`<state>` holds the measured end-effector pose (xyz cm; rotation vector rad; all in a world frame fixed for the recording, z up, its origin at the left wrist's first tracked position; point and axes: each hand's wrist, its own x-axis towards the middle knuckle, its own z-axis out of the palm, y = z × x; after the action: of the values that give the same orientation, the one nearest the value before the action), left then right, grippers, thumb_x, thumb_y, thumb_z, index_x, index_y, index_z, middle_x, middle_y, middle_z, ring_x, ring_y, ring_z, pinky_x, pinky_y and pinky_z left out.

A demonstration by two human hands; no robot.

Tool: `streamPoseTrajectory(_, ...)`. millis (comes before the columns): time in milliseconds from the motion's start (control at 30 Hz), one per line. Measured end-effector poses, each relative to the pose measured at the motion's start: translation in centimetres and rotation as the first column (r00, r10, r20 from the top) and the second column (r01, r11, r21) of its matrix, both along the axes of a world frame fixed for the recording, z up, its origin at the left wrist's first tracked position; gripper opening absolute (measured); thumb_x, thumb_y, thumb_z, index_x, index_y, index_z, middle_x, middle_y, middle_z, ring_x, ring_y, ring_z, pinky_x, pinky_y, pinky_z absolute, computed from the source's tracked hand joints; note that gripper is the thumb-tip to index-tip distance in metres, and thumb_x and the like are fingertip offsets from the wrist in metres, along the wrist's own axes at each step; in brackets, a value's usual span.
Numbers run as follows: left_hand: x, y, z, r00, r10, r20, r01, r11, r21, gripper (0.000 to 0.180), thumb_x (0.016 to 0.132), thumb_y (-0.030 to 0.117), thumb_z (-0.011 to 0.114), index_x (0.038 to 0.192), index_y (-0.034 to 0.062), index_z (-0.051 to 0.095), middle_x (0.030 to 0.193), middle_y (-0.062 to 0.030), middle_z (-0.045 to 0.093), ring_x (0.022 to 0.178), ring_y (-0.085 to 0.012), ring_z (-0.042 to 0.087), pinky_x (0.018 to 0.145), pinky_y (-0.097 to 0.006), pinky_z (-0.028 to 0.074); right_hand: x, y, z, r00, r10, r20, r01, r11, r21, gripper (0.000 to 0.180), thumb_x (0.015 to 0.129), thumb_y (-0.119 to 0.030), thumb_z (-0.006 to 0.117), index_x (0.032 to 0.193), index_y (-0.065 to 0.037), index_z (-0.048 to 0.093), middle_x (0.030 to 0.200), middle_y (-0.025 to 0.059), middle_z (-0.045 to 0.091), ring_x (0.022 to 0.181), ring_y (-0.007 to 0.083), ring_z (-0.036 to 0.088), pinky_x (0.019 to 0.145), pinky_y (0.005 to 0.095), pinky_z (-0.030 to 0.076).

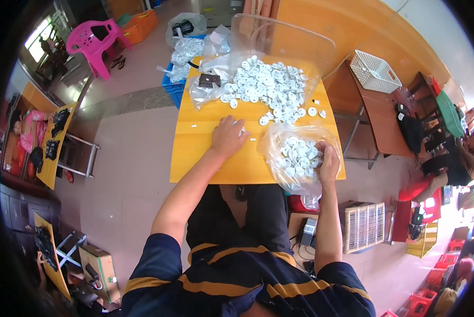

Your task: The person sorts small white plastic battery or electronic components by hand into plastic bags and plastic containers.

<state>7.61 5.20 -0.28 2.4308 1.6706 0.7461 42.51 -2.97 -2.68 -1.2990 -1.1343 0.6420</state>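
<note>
My left hand (229,138) rests over the wooden table, its fingers curled around a small white plastic piece (242,130) that shows at the fingertips. A tiny white bit (253,139) lies just right of it. At the table's near right, my right hand (329,161) grips the rim of a clear plastic bag (273,138). Many round white plastic parts (299,156) fill that bag. Beyond both hands a large heap of similar white parts (268,82) spreads over the far half of the table, with a few loose discs (312,111) at its right edge.
The yellow wooden table (194,158) carries a clear plastic sheet (284,39) at the back and a dark brown case (209,80) at far left. A blue crate (173,90) with bags stands beyond. To the right is a brown table (379,121) with a white basket (375,71).
</note>
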Motion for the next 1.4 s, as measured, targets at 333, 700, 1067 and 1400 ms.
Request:
streamPoseTrajectory(333, -1.6, 0.0, -0.2, 0.999, 0.001, 0.049, -0.007, 0.993, 0.122, 0.032, 0.094, 0.037, 0.072, 0.104, 0.0072, 0.068, 0.085, -0.0145, 0.070, 0.081, -0.0384, 0.069, 0.070, -0.046, 0.056, 0.2, 0.3, 0.1, 0.999, -0.042, 0.022, 0.043, 0.999, -0.006, 0.046, 0.111, -0.036, 0.048, 0.116, 0.003, 0.071, 0.106, 0.0110, 0.075, 0.100, 0.0203, 0.069, 0.093, 0.0338, 0.052)
streamPoseTrajectory(700, 8.3, -1.6, 9.2, 0.675, -0.165, 0.719, 0.417, 0.889, -0.188, 0.026, 0.101, 0.027, 0.066, 0.100, 0.0021, 0.071, 0.079, -0.0031, 0.068, 0.074, -0.0117, 0.062, 0.070, -0.030, 0.051, 0.4, -0.1, 0.0, 0.998, -0.036, 0.047, 0.037, 0.999, -0.015, 0.046, 0.111, -0.037, 0.047, 0.114, 0.002, 0.071, 0.106, 0.0107, 0.075, 0.101, 0.0210, 0.069, 0.095, 0.0339, 0.052)
streamPoseTrajectory(1067, 16.6, 0.0, 4.3, 0.753, -0.147, 0.641, 0.507, 0.751, -0.423, 0.040, 0.099, 0.039, 0.067, 0.096, -0.0012, 0.072, 0.076, -0.0171, 0.071, 0.075, -0.0283, 0.070, 0.071, -0.040, 0.053, 0.2, 0.0, 0.3, 0.998, -0.015, 0.056, 0.015, 1.000, 0.005, 0.047, 0.112, -0.037, 0.045, 0.116, 0.002, 0.071, 0.109, 0.0096, 0.073, 0.104, 0.0189, 0.067, 0.095, 0.0336, 0.051)
streamPoseTrajectory(1400, 13.3, -1.0, 8.0, 0.920, -0.285, -0.270, 0.179, 0.916, -0.359, 0.041, 0.096, 0.045, 0.064, 0.105, 0.0059, 0.073, 0.098, -0.0199, 0.075, 0.094, -0.0388, 0.072, 0.082, -0.051, 0.056, 1.2, -0.2, 2.4, 0.945, -0.077, 0.319, 0.052, 0.995, 0.085, 0.032, 0.104, -0.023, 0.057, 0.121, 0.001, 0.068, 0.124, 0.0178, 0.070, 0.119, 0.0306, 0.065, 0.104, 0.0386, 0.048)
